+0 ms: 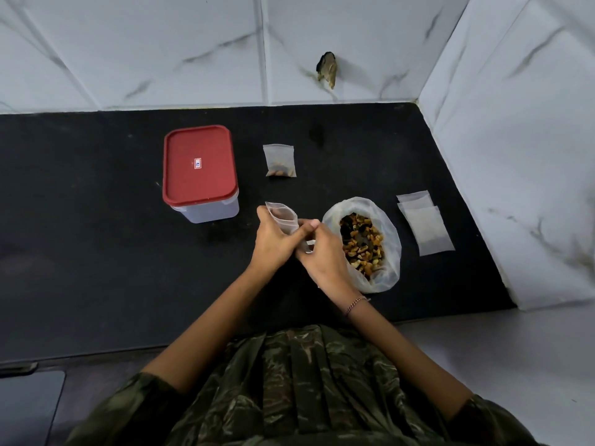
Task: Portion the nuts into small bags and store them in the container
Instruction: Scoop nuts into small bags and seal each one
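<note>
Two grips: left grip and right grip both pinch one small bag above the desk.
Nuts: loose in the open sack, just right of the grips.
Advice: spread the bag's mouth wide before scooping.
Container: lidded, at left.

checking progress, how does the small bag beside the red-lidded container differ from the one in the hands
The bag by the container lies flat, untouched, a few nuts inside; the held bag, gripped by the left hand and right hand, looks empty. Both are small, clear.
</note>
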Demonstrator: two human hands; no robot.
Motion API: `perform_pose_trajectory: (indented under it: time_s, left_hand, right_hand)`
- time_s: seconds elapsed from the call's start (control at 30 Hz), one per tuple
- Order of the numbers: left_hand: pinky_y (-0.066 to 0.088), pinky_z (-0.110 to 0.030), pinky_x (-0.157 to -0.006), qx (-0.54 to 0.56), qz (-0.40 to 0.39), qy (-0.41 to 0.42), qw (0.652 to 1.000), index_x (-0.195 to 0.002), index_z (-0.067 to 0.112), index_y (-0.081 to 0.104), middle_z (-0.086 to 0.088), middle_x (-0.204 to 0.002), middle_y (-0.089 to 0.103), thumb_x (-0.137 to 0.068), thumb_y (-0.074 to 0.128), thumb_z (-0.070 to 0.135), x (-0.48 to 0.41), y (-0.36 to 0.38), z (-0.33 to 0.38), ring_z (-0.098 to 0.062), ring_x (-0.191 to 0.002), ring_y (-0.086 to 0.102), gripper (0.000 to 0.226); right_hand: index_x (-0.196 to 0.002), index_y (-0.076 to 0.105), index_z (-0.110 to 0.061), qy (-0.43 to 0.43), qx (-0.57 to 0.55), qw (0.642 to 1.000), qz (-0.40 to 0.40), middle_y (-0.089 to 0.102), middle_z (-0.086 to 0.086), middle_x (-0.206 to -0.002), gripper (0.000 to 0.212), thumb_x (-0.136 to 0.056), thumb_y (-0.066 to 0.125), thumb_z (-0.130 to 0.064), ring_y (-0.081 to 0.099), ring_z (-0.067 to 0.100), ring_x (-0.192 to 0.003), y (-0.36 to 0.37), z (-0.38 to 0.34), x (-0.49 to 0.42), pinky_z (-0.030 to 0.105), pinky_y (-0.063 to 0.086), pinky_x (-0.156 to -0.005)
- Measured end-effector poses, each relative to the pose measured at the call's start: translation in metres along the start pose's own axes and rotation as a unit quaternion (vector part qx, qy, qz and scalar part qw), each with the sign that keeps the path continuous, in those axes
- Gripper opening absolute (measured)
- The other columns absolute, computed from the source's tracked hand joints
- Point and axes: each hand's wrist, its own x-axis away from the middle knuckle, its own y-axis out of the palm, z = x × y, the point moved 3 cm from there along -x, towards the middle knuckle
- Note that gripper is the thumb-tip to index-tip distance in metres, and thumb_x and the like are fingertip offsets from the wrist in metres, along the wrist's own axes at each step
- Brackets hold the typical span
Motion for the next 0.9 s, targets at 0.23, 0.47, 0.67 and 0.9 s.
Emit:
perform_pose_trajectory:
  time_s: [0.23,0.47,0.67,0.9]
  left_hand:
    - [0.058,-0.039,-0.081,0.096,-0.068,-0.038,0.992,-0.111,0.023,0.036,0.003,-0.109,0.057,-0.074,0.066,0.064,-0.007,-0.006,0.013,-0.016,-0.099,0.063,0.063]
    - [0.051,-0.031,-0.076,0.113,-0.047,0.021,0.992,-0.096,0.0,0.057,-0.009,-0.09,0.061,-0.102,0.043,0.027,-0.021,-0.011,0.017,-0.018,-0.084,0.059,0.031]
    - [0.056,-0.032,-0.082,0.121,0.037,0.028,0.992,-0.087,0.022,0.062,0.001,-0.092,0.068,-0.098,0.052,0.02,-0.029,-0.018,0.02,-0.014,-0.092,0.067,0.015]
    - [0.059,-0.038,-0.076,0.103,0.086,0.064,0.989,-0.091,0.02,0.063,0.004,-0.086,0.069,-0.097,0.054,0.025,-0.03,-0.016,0.024,-0.012,-0.082,0.069,0.011]
  right_hand:
    - [-0.106,0.065,-0.015,0.061,-0.145,0.987,0.045,0.064,-0.01,-0.089,0.019,-0.089,0.064,-0.023,0.062,0.0,-0.083,-0.01,0.012,-0.016,0.008,0.048,-0.072]
    - [-0.091,0.067,-0.012,0.108,-0.263,0.958,0.032,0.07,0.004,-0.089,0.015,-0.084,0.069,-0.024,0.068,0.014,-0.085,-0.004,0.015,-0.035,0.025,0.056,-0.071]
    - [-0.092,0.067,-0.018,0.165,-0.338,0.926,0.03,0.07,0.003,-0.097,0.01,-0.085,0.068,-0.026,0.065,0.017,-0.096,-0.006,0.018,-0.047,0.025,0.049,-0.073]
    - [-0.113,0.051,-0.022,0.109,-0.335,0.936,-0.023,0.061,-0.004,-0.11,0.031,-0.088,0.061,-0.037,0.06,0.008,-0.103,-0.003,-0.006,-0.056,0.027,0.053,-0.089]
